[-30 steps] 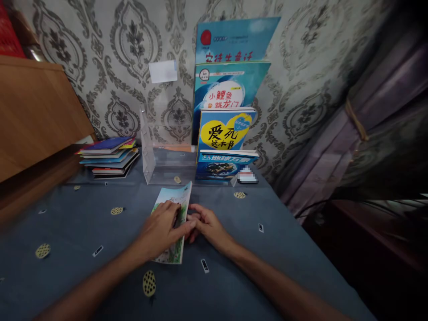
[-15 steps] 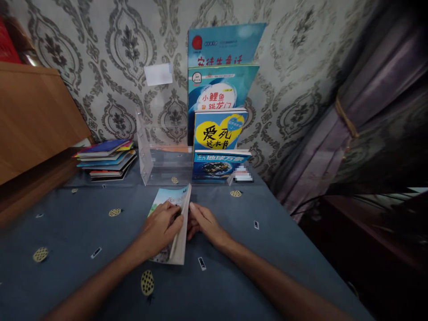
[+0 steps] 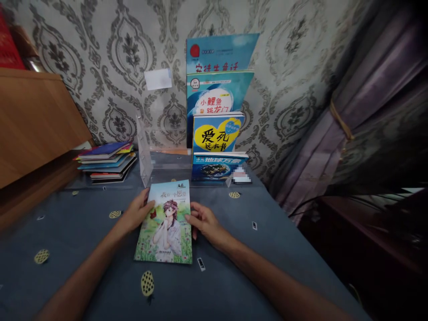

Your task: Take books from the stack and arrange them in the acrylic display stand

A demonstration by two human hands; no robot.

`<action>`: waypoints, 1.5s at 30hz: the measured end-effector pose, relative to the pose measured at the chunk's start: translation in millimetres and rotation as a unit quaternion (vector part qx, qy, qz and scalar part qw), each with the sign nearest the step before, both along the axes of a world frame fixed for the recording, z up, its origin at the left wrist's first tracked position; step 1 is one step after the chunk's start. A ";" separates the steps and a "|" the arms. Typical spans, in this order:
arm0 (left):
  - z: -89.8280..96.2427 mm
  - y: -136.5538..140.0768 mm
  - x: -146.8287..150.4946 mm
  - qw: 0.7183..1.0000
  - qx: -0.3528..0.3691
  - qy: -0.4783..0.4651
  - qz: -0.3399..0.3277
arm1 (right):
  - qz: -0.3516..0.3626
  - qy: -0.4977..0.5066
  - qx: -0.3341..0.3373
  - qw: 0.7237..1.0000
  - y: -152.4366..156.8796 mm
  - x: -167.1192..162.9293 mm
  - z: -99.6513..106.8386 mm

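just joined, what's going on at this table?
A person's left hand and right hand hold a closed book by its left and right edges, front cover facing the camera. Beyond it, a clear stand has four books in its right part, one in front of another. A pile of books lies on the table, left of the stand.

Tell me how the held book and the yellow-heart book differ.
The held book has a green, flowery cover with a drawn figure; the yellow-heart book is blue with a yellow heart. The left hand and right hand touch the held book; the yellow-heart book stands in the clear rack, partly hidden by the globe book. Both covers bear printed characters.
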State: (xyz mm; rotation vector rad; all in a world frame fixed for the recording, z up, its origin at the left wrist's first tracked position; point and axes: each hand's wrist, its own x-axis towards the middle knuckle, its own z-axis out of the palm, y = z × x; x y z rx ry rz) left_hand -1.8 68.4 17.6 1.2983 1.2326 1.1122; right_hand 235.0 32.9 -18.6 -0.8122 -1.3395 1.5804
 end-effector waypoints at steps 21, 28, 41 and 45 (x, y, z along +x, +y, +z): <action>10.2 -19.4 -15.1 0.990 0.078 -0.041 -0.113 | -0.177 -0.166 0.398 0.885 -19.4 14.1 47.5; 2.1 -21.7 -21.4 0.989 0.108 0.081 -0.066 | -0.187 -0.247 0.461 0.832 -25.0 15.3 47.6; 51.5 13.7 60.3 0.788 0.367 0.487 -0.083 | -0.415 -0.287 0.429 0.749 27.8 69.5 53.7; 73.0 38.0 105.1 0.756 0.461 0.464 0.028 | -0.469 -0.253 0.467 0.705 50.8 94.6 70.4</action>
